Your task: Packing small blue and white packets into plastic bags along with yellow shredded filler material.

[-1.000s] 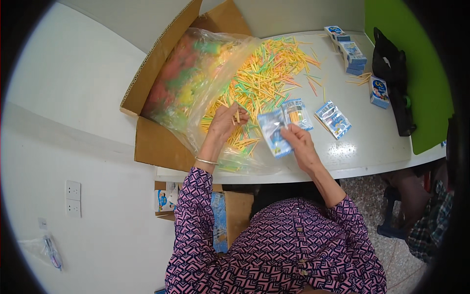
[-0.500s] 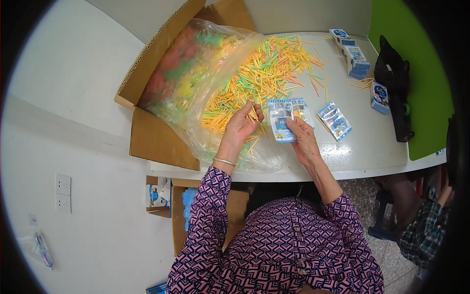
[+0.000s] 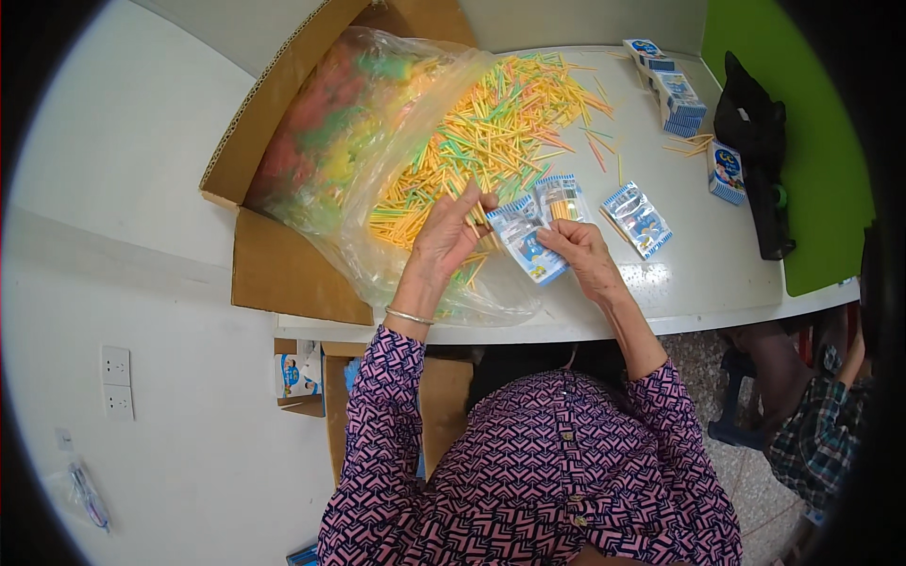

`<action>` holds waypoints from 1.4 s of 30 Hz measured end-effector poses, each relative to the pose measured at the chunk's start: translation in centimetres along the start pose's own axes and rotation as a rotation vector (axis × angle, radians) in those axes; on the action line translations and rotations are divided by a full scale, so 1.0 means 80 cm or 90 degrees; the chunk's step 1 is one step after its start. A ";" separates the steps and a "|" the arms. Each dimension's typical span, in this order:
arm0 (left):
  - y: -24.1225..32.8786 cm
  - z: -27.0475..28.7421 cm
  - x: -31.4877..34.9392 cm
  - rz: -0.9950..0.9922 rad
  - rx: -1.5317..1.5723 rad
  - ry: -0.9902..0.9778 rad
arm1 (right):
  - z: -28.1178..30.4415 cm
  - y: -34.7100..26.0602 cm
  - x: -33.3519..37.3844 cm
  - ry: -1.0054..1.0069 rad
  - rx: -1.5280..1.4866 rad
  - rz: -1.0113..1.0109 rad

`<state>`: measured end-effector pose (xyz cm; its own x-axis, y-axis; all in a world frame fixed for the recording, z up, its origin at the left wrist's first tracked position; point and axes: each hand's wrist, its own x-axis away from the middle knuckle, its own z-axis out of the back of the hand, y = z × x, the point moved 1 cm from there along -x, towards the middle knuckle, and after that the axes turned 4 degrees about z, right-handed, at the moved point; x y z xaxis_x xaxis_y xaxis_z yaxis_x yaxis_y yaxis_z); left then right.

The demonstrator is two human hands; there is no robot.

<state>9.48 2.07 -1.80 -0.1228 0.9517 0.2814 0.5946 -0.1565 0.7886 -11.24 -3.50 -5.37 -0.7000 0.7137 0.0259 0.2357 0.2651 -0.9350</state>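
Note:
My right hand (image 3: 587,259) pinches a blue and white printed packet (image 3: 526,241) between thumb and fingers, tilted with its top edge toward my left hand. In my left hand (image 3: 447,234) are a few thin yellow sticks (image 3: 478,218), held close to that packet's upper corner. Just behind lies a second packet (image 3: 563,200) with sticks showing through its clear part. Another blue and white packet (image 3: 638,220) rests on the table to the right, sticks beside its edge. A big heap of yellow, green and pink sticks (image 3: 510,123) spreads beyond my left hand.
A tipped cardboard box (image 3: 293,269) with a clear plastic bag (image 3: 354,170) of coloured sticks stands at left. Small blue and white boxes (image 3: 680,102) line the far right, near a black holder (image 3: 760,160) and green panel (image 3: 819,160). A person's checked sleeve (image 3: 816,443) shows at lower right.
The held packet has tilted and moved slightly left, nearer the sticks in my left hand. The second packet behind it now shows more. The whole view has shifted a little.

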 end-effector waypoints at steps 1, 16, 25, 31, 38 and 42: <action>0.004 -0.006 0.001 0.002 0.002 0.001 | 0.003 -0.003 0.001 -0.023 0.020 -0.005; -0.009 -0.080 0.022 -0.138 -0.301 -0.070 | 0.018 -0.013 0.016 -0.113 0.023 -0.039; -0.029 -0.066 0.036 -0.056 -0.324 -0.115 | 0.018 -0.006 0.021 -0.072 0.043 -0.022; -0.023 -0.047 0.037 -0.146 -0.490 -0.140 | 0.017 -0.004 0.017 -0.036 0.052 0.050; -0.005 -0.058 0.046 -0.186 -0.648 -0.098 | 0.018 -0.004 0.002 -0.055 0.083 0.057; -0.010 -0.040 0.038 -0.149 -0.645 -0.025 | 0.003 -0.006 0.005 -0.016 0.025 0.063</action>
<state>6.07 4.25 0.15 -0.1126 0.9919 0.0589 -0.3897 -0.0986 0.9157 -11.76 -3.51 -4.98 -0.6916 0.7184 -0.0750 0.2776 0.1685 -0.9458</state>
